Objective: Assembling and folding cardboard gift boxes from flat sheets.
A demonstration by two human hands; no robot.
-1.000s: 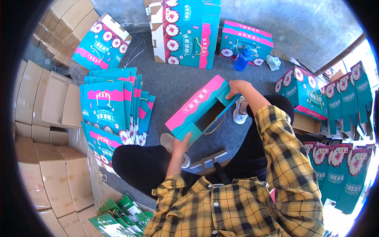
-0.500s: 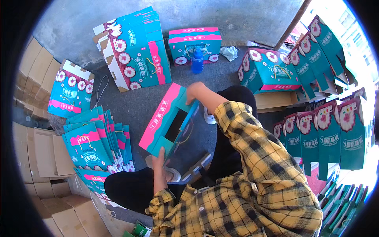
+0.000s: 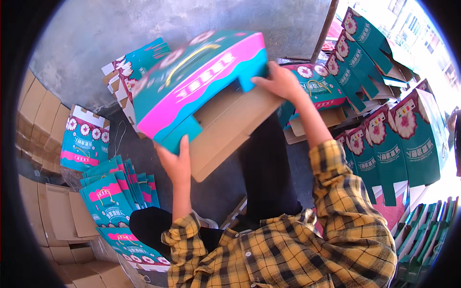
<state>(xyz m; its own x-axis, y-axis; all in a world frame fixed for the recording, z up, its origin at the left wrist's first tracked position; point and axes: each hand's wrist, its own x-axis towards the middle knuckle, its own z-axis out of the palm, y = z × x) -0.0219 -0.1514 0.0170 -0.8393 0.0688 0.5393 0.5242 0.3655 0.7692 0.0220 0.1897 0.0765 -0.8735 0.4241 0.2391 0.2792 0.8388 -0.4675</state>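
Observation:
In front of me I hold up a teal and pink cardboard gift box (image 3: 206, 81) with a yellow cord handle (image 3: 188, 62). It is tilted, and its far part is blurred by motion. The side toward me gapes, with a plain brown cardboard flap (image 3: 230, 129) hanging below and teal tabs at both ends of the gap. My left hand (image 3: 176, 161) grips the near left corner, thumb on a teal tab. At the right end, my right hand (image 3: 281, 82) is closed on the edge near the other tab. Fingertips of both hands are partly hidden.
Flat printed cartons (image 3: 108, 197) are stacked at the left, near another upright carton (image 3: 81, 144). Brown cardboard boxes (image 3: 41, 108) line the left side. Rows of similar gift boxes (image 3: 379, 144) stand at right. Behind the held box, more cartons (image 3: 120, 81) lean by the grey wall (image 3: 192, 19).
Both hands have raised the gift box away from me and turned it. Its handle face and brown flap now show. The view has shifted somewhat.

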